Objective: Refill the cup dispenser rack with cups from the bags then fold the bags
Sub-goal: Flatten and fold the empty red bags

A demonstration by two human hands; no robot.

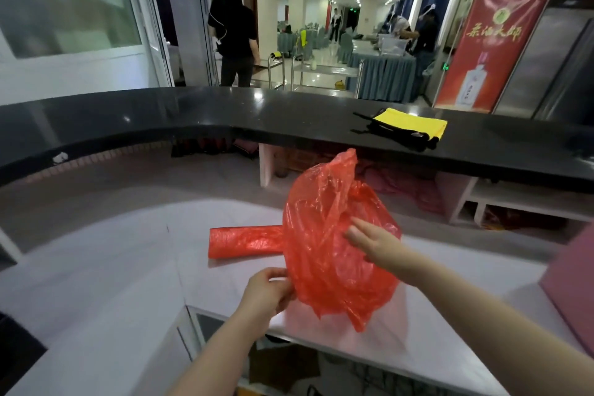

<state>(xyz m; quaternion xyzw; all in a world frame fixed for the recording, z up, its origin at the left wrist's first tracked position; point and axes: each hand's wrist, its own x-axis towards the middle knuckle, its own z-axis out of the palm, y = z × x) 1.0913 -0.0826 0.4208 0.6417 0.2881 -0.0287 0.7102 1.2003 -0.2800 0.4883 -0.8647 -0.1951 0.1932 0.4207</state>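
A crumpled red plastic bag [328,235] hangs in the air above the white counter [128,267]. My left hand [268,291] pinches its lower left edge. My right hand [373,243] lies against the bag's right side with fingers stretched out. Behind the bag, a second red bag [244,241] lies folded into a long flat strip on the counter. No cups and no dispenser rack are in view.
A raised black curved bar top [225,112] runs across behind the counter, with a yellow cloth and black straps [408,127] on it. A pink object [572,283] stands at the right edge. People stand in the hall beyond.
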